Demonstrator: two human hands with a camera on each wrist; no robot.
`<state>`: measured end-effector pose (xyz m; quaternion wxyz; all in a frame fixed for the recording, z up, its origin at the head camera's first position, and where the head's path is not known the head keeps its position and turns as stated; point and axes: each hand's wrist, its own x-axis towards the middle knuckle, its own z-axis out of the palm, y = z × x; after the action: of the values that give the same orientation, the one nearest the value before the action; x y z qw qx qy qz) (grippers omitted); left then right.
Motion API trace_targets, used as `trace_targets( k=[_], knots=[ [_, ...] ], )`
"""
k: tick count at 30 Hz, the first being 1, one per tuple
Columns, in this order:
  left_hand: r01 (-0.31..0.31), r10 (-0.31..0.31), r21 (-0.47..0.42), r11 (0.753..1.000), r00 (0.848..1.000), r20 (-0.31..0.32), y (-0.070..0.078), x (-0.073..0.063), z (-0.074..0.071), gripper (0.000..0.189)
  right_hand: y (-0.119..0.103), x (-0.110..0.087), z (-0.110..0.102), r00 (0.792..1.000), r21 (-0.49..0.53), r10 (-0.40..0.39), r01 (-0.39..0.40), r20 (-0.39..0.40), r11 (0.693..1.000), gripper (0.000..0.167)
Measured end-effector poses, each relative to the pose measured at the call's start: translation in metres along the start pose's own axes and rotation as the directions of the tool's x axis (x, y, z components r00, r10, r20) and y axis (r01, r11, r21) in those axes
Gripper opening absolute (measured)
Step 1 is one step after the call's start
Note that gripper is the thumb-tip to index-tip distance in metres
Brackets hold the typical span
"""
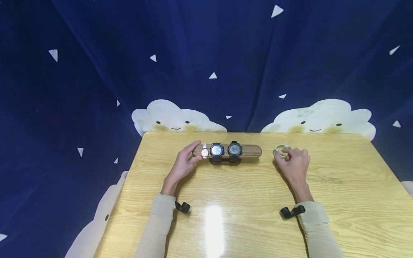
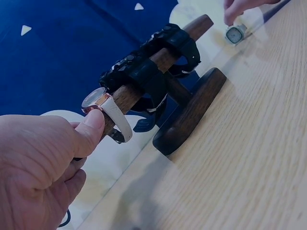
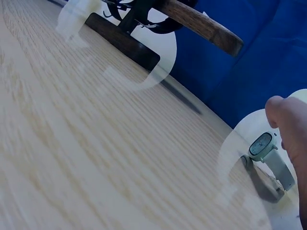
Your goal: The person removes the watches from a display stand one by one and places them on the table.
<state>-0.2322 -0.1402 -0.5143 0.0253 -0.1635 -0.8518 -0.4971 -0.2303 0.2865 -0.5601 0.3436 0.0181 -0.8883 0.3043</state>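
Note:
My left hand [image 1: 184, 163] grips the left end of a dark wooden watch stand [image 1: 251, 151], with thumb and fingers round the bar. Right beside the thumb, a small watch with a white strap and rose-gold case [image 2: 97, 99] is looped on the bar. Two chunky black watches [image 1: 217, 150] sit further along it. Over on the right, my right hand [image 1: 294, 165] pinches at a pale green watch [image 3: 263, 145] with a squarish face. Its strap forms a loop close over the table, partly hidden by the fingers in the head view.
The stand's wooden foot [image 2: 192, 115] rests on a light wood table [image 1: 245, 200] near its back edge. Behind hangs a dark blue curtain [image 1: 193, 43] with white triangles and smiling clouds. Each sleeve cuff carries a small black wrist camera [image 1: 183, 207].

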Motion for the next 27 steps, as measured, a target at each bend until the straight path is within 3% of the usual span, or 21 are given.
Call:
trace_targets(
  k=[6, 12, 27],
  knots=[
    [-0.004, 0.004, -0.005, 1.0, 1.0, -0.004, -0.003, -0.001, 0.001, 0.065, -0.004, -0.001, 0.006, 0.997, 0.098, -0.064, 0.068, -0.047, 0.993, 0.029],
    [-0.01, 0.01, -0.001, 1.0, 1.0, -0.015, -0.003, -0.003, 0.001, 0.065, -0.011, -0.002, 0.013, 0.983, 0.239, -0.154, 0.173, -0.095, 0.956, 0.036],
    [-0.025, 0.025, -0.006, 1.0, 1.0, -0.014, -0.002, 0.0, 0.002, 0.065, -0.037, -0.001, 0.013, 0.982, 0.336, -0.168, 0.187, -0.085, 0.923, 0.045]
  ],
)
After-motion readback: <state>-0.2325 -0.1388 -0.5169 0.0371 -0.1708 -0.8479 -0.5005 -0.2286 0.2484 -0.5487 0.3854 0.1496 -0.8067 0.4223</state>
